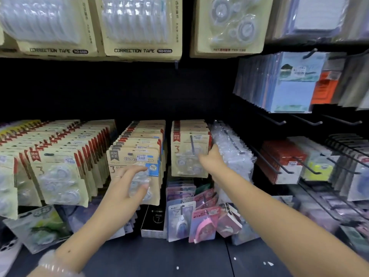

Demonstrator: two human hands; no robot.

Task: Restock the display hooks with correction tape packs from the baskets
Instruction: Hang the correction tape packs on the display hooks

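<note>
Landmark: the front pack (137,166) on the middle hook row. Nearest, below it, a dark shelf (159,258) with loose carded items. Left hand (121,188) is at that pack's blister, fingers spread and relaxed, touching rather than pinching. Right of it, right hand (212,159) reaches between the next row's pack (189,156) and a clear-bag stack (231,148); fingers hidden there, grip can't be told. Risk: rows are dense, a sideways shove could slide the front pack off its hook (192,144) or snag the hang hole. No baskets in view, so no contents to report. Farthest, above: bigger packs (139,29).
</note>
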